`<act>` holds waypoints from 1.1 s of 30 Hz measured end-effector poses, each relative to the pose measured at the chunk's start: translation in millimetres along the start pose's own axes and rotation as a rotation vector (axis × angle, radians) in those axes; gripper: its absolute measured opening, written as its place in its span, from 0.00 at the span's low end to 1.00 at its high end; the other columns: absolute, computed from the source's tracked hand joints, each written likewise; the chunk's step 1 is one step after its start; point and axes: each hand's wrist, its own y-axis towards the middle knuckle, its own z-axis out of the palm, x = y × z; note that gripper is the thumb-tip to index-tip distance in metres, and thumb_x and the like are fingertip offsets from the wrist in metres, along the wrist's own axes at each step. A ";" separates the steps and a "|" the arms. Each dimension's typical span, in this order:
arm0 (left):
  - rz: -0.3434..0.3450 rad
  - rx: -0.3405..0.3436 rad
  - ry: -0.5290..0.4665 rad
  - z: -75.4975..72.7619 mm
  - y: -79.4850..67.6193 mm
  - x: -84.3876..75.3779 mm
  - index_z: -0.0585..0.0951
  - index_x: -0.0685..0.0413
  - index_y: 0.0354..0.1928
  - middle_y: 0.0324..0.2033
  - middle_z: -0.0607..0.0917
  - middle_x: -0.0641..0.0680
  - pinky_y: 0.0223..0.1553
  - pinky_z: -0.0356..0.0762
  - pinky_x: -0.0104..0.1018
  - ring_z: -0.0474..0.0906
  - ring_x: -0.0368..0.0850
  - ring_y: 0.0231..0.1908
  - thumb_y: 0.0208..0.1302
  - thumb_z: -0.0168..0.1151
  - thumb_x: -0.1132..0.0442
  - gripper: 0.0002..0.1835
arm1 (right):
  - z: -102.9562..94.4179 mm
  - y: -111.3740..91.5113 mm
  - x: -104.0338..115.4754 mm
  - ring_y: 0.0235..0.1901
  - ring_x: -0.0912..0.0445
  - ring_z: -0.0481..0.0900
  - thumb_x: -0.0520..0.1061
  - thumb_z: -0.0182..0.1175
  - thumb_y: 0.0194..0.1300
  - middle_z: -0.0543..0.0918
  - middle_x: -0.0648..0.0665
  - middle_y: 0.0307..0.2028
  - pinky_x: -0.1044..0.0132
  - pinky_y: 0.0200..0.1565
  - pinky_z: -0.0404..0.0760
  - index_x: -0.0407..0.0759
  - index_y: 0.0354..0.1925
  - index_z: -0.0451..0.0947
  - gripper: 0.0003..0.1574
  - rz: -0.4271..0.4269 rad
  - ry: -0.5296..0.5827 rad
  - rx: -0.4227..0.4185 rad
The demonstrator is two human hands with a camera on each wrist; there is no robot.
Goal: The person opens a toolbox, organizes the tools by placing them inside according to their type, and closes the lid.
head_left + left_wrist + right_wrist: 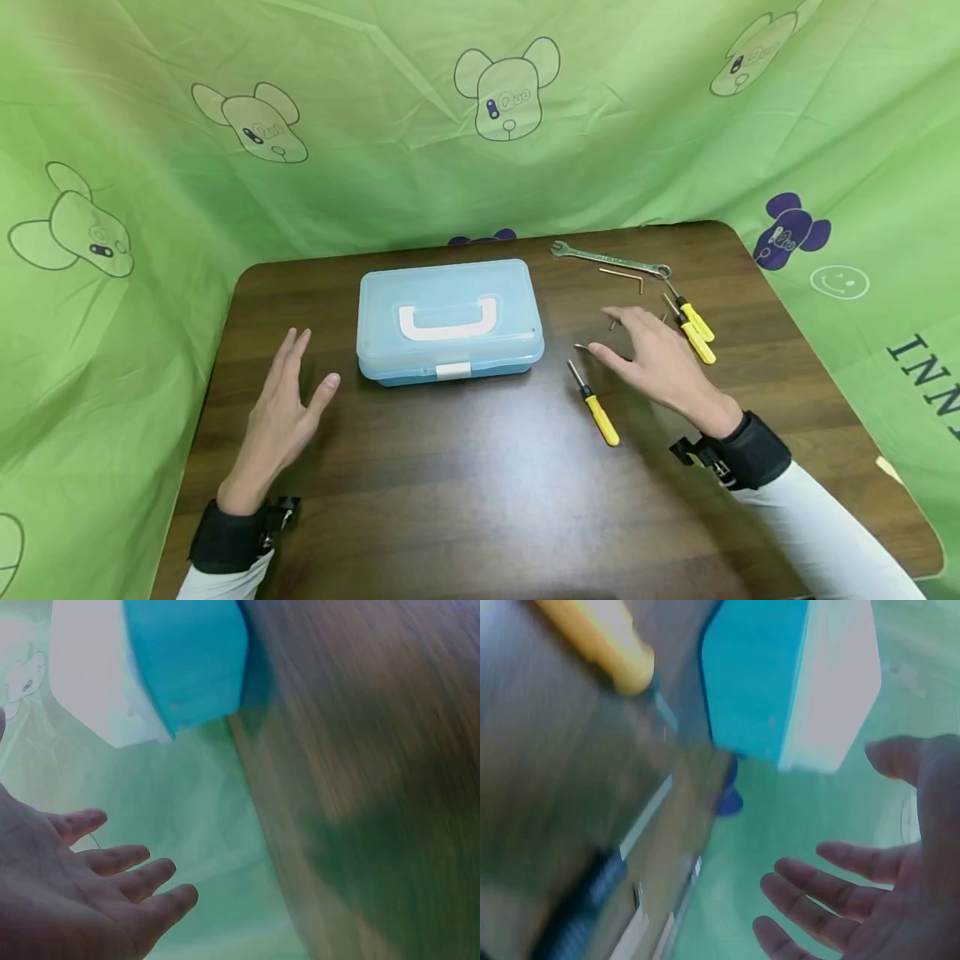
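Note:
A light blue toolbox (382,312) with a white carrying handle (450,332) sits lid down, its white front latch (453,372) facing me. To its left my left hand (277,421) hovers with straight, spread fingers, holding nothing. My right hand (663,362) is over the tools right of the box, fingers extended and nothing held. Nearest to it lies a yellow-handled screwdriver (602,419). A thin metal tip (581,347) shows beside the right thumb; the rest of that tool is hidden. The right wrist view also shows a dark-handled screwdriver (581,900), blurred.
Two more yellow-handled screwdrivers (699,343) lie beyond the right hand. Behind them are a combination wrench (611,257) and an L-shaped hex key (622,273). The brown wooden table (450,492) is bordered by green printed cloth (375,167).

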 end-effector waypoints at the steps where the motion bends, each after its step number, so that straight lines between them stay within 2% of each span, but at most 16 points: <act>1: 0.006 -0.003 -0.039 0.7 1.3 -0.6 0.49 0.51 0.86 0.84 0.48 0.63 0.59 0.62 0.85 0.53 0.75 0.77 0.82 0.54 0.47 0.42 | 2.2 -1.5 3.3 0.60 0.34 0.80 0.56 0.69 0.72 0.82 0.30 0.61 0.35 0.56 0.79 0.33 0.69 0.74 0.39 0.012 0.024 0.008; 5: 0.033 -0.019 -0.185 3.4 7.1 -2.8 0.49 0.54 0.86 0.84 0.49 0.64 0.70 0.53 0.79 0.48 0.71 0.80 0.82 0.54 0.51 0.40 | 12.7 -7.1 17.2 0.60 0.35 0.82 0.56 0.68 0.74 0.84 0.32 0.61 0.37 0.59 0.79 0.34 0.70 0.74 0.38 0.063 0.137 0.060; 9: 0.044 -0.032 -0.341 6.6 13.5 -5.3 0.49 0.52 0.86 0.84 0.49 0.61 0.76 0.48 0.72 0.45 0.64 0.82 0.84 0.51 0.55 0.38 | 24.6 -13.6 32.9 0.58 0.37 0.84 0.55 0.66 0.76 0.83 0.32 0.61 0.39 0.59 0.81 0.33 0.72 0.72 0.38 0.131 0.305 0.134; 14: 0.002 -0.017 -0.530 11.2 20.0 -10.1 0.46 0.46 0.86 0.84 0.48 0.56 0.79 0.47 0.65 0.44 0.57 0.83 0.85 0.48 0.55 0.36 | 42.0 -22.0 54.5 0.58 0.38 0.84 0.50 0.66 0.76 0.83 0.30 0.60 0.43 0.61 0.82 0.29 0.71 0.70 0.37 0.189 0.548 0.204; 17: -0.027 0.000 -0.619 13.7 24.2 -13.3 0.44 0.46 0.87 0.85 0.46 0.54 0.80 0.45 0.63 0.43 0.54 0.83 0.86 0.45 0.54 0.36 | 53.2 -24.9 66.4 0.61 0.37 0.82 0.48 0.66 0.76 0.81 0.28 0.62 0.43 0.65 0.79 0.26 0.72 0.68 0.38 0.197 0.678 0.253; 20: -0.057 0.018 -0.703 16.6 29.5 -16.9 0.41 0.46 0.87 0.85 0.45 0.51 0.81 0.43 0.60 0.41 0.51 0.84 0.87 0.43 0.52 0.36 | 63.2 -25.7 76.2 0.65 0.37 0.79 0.48 0.64 0.76 0.79 0.28 0.66 0.45 0.67 0.76 0.25 0.73 0.65 0.40 0.224 0.801 0.330; 22: -0.082 0.027 -0.768 19.1 33.3 -19.0 0.40 0.46 0.87 0.85 0.44 0.50 0.81 0.42 0.57 0.40 0.50 0.84 0.87 0.42 0.50 0.37 | 69.1 -24.9 82.4 0.67 0.39 0.78 0.49 0.64 0.77 0.78 0.30 0.68 0.51 0.69 0.76 0.27 0.75 0.63 0.41 0.272 0.898 0.388; 25: -0.116 0.030 -0.880 23.7 38.8 -21.8 0.39 0.45 0.86 0.85 0.41 0.50 0.82 0.39 0.56 0.38 0.49 0.84 0.86 0.41 0.49 0.38 | 76.5 -22.7 91.2 0.73 0.40 0.72 0.49 0.62 0.79 0.72 0.28 0.73 0.56 0.71 0.74 0.26 0.78 0.56 0.45 0.377 1.146 0.478; 28: -0.138 0.029 -0.990 29.3 43.4 -23.4 0.38 0.46 0.86 0.85 0.39 0.52 0.82 0.37 0.59 0.35 0.51 0.84 0.86 0.40 0.48 0.38 | 82.7 -20.3 99.8 0.78 0.40 0.62 0.45 0.59 0.81 0.62 0.27 0.78 0.56 0.75 0.67 0.28 0.81 0.47 0.46 0.509 1.445 0.523; 30: -0.151 0.033 -1.043 33.4 46.0 -23.0 0.37 0.46 0.86 0.85 0.38 0.53 0.82 0.36 0.60 0.33 0.52 0.84 0.86 0.39 0.47 0.38 | 87.5 -18.0 105.9 0.80 0.38 0.56 0.42 0.55 0.83 0.56 0.24 0.79 0.53 0.77 0.62 0.27 0.82 0.42 0.46 0.566 1.607 0.517; 33: -0.167 0.043 -1.105 39.5 49.1 -22.3 0.36 0.45 0.86 0.85 0.36 0.54 0.81 0.32 0.61 0.32 0.54 0.84 0.86 0.39 0.46 0.38 | 93.8 -13.9 115.4 0.81 0.37 0.52 0.41 0.52 0.84 0.52 0.23 0.80 0.51 0.79 0.57 0.25 0.81 0.38 0.45 0.623 1.741 0.470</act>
